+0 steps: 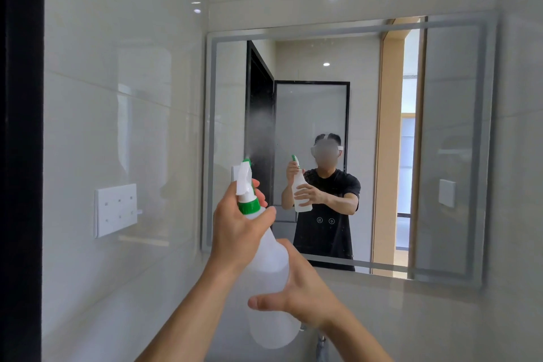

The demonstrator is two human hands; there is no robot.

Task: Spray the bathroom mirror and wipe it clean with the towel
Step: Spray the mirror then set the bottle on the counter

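A white spray bottle with a green collar and nozzle is held up in front of the wall mirror. My left hand grips the bottle's neck, fingers curled round the trigger. My right hand grips the lower body of the bottle from the right, thumb across its front. A faint mist drifts from the nozzle toward the mirror's left part. Small droplets speckle the glass. The mirror reflects a person in a black shirt holding the bottle. No towel is in view.
A white wall socket plate sits on the glossy tiled wall left of the mirror. A black door frame runs down the far left edge. A bit of metal fitting shows below my right wrist.
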